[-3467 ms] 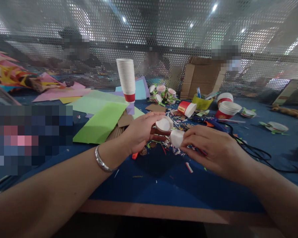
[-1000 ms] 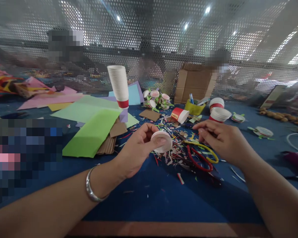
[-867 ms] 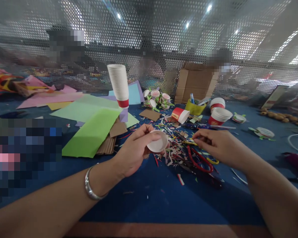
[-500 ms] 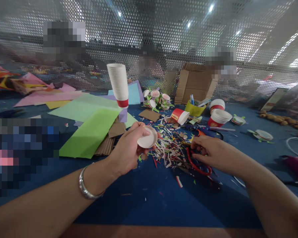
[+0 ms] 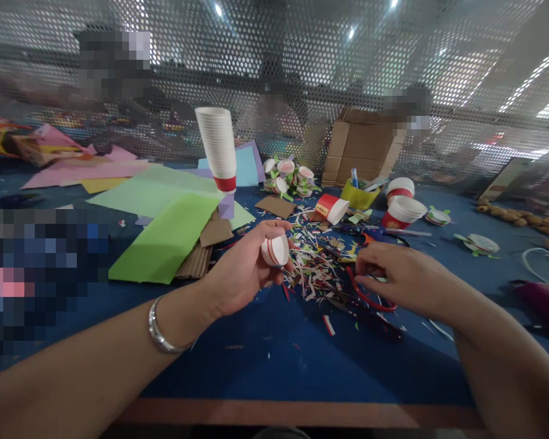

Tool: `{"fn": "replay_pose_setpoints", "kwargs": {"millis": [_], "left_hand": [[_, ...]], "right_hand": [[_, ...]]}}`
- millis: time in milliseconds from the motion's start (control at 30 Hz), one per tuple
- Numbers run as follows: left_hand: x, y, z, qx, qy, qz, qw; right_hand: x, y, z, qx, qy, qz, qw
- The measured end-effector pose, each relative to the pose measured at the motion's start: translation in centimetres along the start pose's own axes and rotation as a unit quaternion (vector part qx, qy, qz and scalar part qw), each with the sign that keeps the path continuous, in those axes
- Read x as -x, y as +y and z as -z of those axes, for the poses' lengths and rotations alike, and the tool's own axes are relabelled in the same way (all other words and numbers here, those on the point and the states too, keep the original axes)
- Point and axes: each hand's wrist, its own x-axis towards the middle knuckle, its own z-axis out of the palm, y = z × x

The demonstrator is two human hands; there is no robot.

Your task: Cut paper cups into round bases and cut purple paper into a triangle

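My left hand [image 5: 251, 256], with a silver bangle on its wrist, curls around a small, shallow cut-down paper cup [image 5: 276, 251]. The cup is white with thin red bands and is tilted, its round white face turned to the right. On the right, my right hand [image 5: 384, 271] is closed, fingers curled at the red handle of a pair of scissors [image 5: 373, 300]. The scissors are low over the table, their blades hard to make out. Between my hands lies a pile of paper scraps [image 5: 308, 268] in white, red and green.
A tall stack of paper cups [image 5: 217, 146] stands behind my left hand, near green paper sheets [image 5: 165, 244]. Further back are small cup-bottom crafts [image 5: 286, 177], a tipped red cup [image 5: 332, 208], a yellow holder [image 5: 360, 196], more cups [image 5: 403, 213] and a cardboard box [image 5: 361, 146].
My left hand has turned the cut-down cup, so its red-banded side now shows. My right hand and the red handle have shifted slightly to the right. The view has tilted down a little.
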Motion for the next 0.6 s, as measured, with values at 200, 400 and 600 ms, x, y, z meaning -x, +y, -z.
{"fn": "replay_pose_setpoints", "kwargs": {"millis": [200, 400, 600], "left_hand": [[0.1, 0.6, -0.5, 0.063, 0.036, -0.022, 0.997], [-0.2, 0.6, -0.4, 0.096, 0.026, -0.030, 0.995], [-0.2, 0.6, -0.3, 0.092, 0.007, 0.024, 0.995]], "right_hand": [[0.9, -2.5, -0.4, -0.039, -0.096, 0.097, 0.990], [0.8, -2.7, -0.4, -0.045, -0.096, 0.074, 0.992], [-0.1, -2.0, 0.1, -0.189, -0.008, 0.054, 0.980]]}}
